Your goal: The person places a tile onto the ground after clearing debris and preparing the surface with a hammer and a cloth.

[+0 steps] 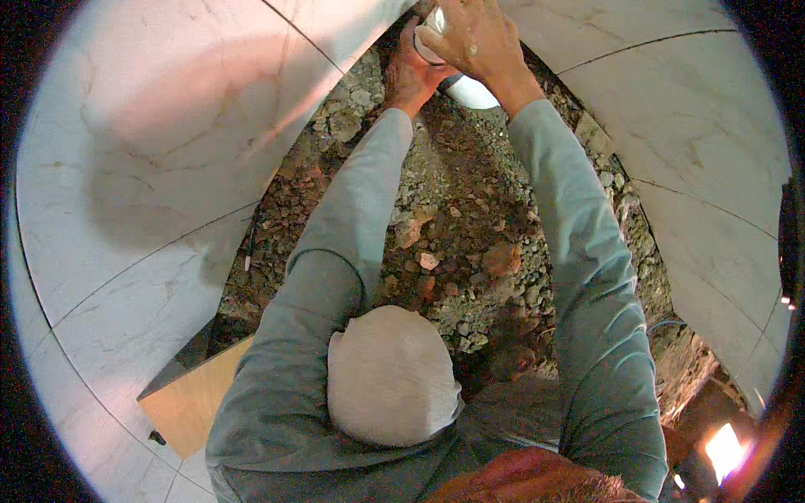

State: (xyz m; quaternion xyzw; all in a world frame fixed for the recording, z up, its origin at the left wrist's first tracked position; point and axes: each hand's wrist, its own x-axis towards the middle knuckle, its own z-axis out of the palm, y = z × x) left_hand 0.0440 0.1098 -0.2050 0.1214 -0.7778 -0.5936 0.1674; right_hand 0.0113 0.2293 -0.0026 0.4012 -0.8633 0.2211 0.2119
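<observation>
Head view: two hands work at the top edge, above a trench of brown soil and grey rubble (470,243). The left hand (408,71) and the right hand (471,38) both close around one white cylindrical plastic pipe (470,90) protruding between two white marble-pattern tiled floor areas (151,151). One tan wooden board (197,398) lies at lower left.

A white plastic pipe (466,90) of round section lies low in a trench of brown earth and grey rubble, its visible length slanting toward the lower right. Its upper end is hidden by two hands closed around it, and a pale, rounded fitting (433,32) shows between the fingers at the top of the frame.
</observation>
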